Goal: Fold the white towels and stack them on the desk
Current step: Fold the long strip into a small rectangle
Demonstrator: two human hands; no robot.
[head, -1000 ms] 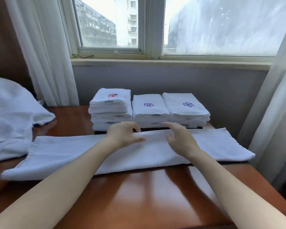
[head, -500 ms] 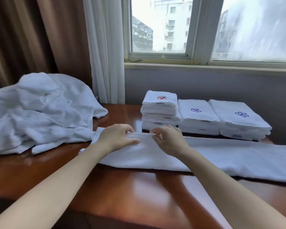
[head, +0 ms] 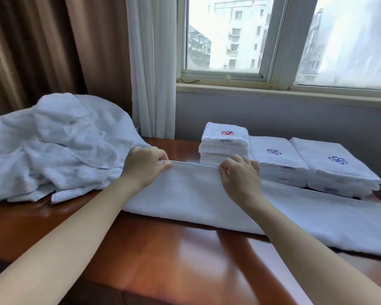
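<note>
L hand (head: 144, 165) & R hand (head: 240, 177) both pinch far edge of long towel (head: 191, 194) on desk (head: 163, 256); 3 folded stacks (head: 279, 159) far right.

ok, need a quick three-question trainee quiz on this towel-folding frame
1. True or false: the left hand grip and right hand grip both pinch the far edge of the long towel.
2. The emblem on the leftmost folded towel stack is: A red, B blue, C green.
3. Fill in: the unfolded towel heap lies on the desk to the person's ___.
Key: 1 true; 2 A; 3 left.
</note>
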